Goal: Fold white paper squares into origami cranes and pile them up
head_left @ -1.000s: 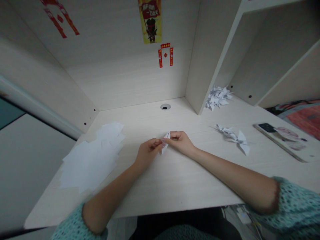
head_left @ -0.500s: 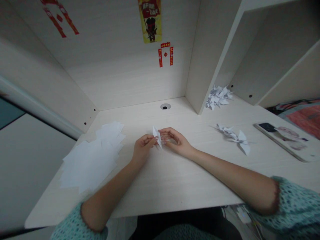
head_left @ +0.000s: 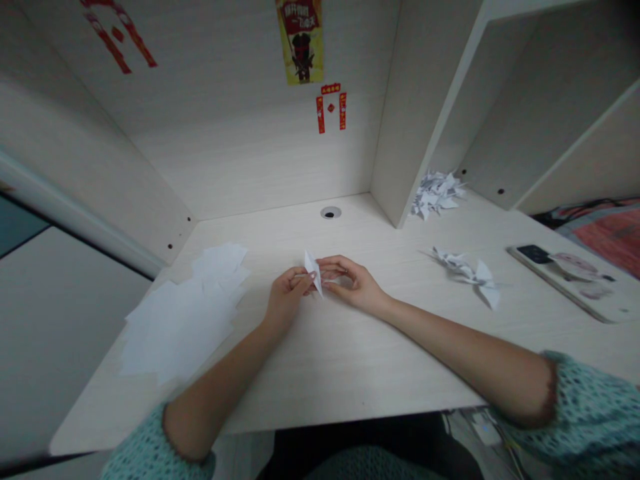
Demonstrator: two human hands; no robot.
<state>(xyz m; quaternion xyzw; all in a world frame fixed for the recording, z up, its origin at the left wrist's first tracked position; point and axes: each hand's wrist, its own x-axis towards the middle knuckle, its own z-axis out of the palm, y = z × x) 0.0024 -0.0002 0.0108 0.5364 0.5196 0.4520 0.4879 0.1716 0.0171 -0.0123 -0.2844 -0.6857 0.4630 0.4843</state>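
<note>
A small white folded paper (head_left: 313, 269) stands on edge between my two hands, just above the desk. My left hand (head_left: 285, 293) pinches it from the left, thumb in front and fingers behind. From the right, my right hand (head_left: 363, 287) curves its fingers against the same paper, with the thumb low near its bottom edge. The exact contact of the right fingertips is small and partly hidden behind the fold. Left of my hands lies a spread of flat white paper sheets (head_left: 185, 320).
Several folded paper pieces (head_left: 465, 272) lie to the right on the desk (head_left: 345, 373). A heap of folded paper (head_left: 436, 193) sits behind the upright divider (head_left: 417, 113). Far right is a phone (head_left: 570, 283), near a red cloth item (head_left: 610, 233). A cable hole (head_left: 331, 213) is at the back.
Almost nothing differs. Both hands keep the folded paper in the same spot, with only a very slight shift of the fingers and view.
</note>
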